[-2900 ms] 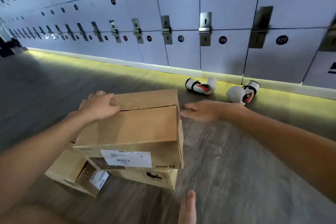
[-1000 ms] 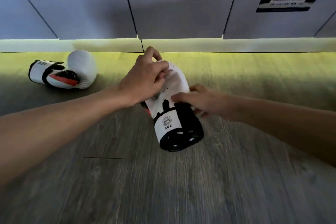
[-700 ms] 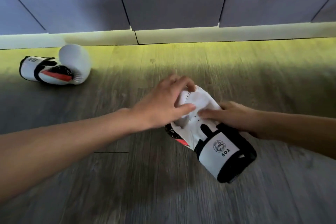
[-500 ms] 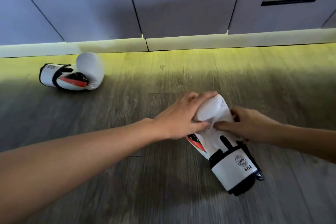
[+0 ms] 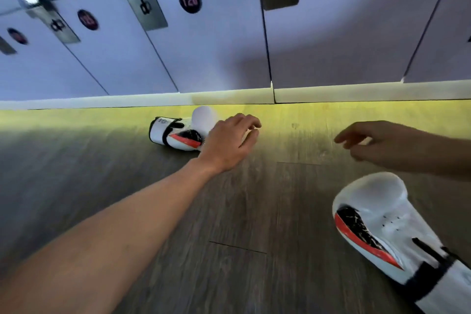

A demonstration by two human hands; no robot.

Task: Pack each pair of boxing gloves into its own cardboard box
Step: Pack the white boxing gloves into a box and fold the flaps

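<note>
Two white boxing gloves with black and red marks lie on the wooden floor. The far glove (image 5: 178, 132) lies near the base of the lockers. My left hand (image 5: 230, 141) reaches out just to its right, over its padded end, fingers loosely bent and holding nothing. The near glove (image 5: 387, 227) lies on its side at the lower right, cuff toward the frame's bottom corner. My right hand (image 5: 377, 141) hovers above and beyond it, fingers relaxed and empty. No cardboard box is in view.
A row of pale numbered lockers (image 5: 216, 46) with metal latches fills the back, above a lit yellow-green floor strip (image 5: 76, 116). Dark wood flooring (image 5: 229, 237) spreads between the two gloves.
Both hands let go of the near glove, which now lies at the lower right. My left hand has moved out to the far glove, and my right hand has lifted away.
</note>
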